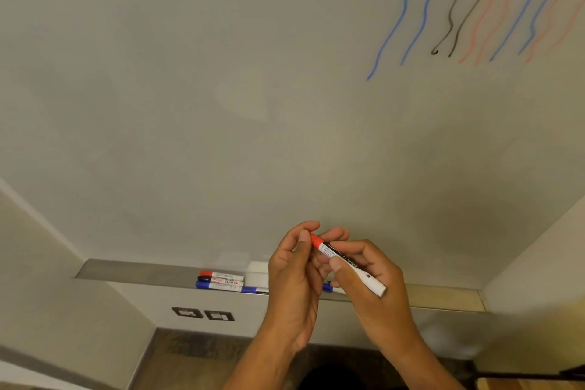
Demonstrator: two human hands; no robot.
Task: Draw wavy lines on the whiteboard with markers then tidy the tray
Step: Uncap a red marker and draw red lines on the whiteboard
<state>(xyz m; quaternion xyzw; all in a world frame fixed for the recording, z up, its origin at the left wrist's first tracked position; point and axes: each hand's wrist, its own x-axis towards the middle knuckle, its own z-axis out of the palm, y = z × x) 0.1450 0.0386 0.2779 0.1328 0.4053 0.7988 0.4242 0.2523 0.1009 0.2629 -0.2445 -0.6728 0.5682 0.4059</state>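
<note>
A white marker with a red cap [345,263] is held in front of the whiteboard [221,105], above the tray. My right hand [370,282] grips its white barrel. My left hand [294,266] pinches the red cap end between thumb and fingers. Wavy blue, black and red lines [474,10] run down the board at the upper right. In the metal tray [126,271] lie a red-capped marker [221,274], a black-capped marker [221,280] and a blue marker [218,286], side by side. Another blue marker [327,287] shows partly behind my hands.
Two dark wall sockets [202,314] sit under the tray. A side wall [47,279] closes in at the left and another [538,263] at the right. The tray's right stretch [443,294] holds no markers. Dark floor lies below.
</note>
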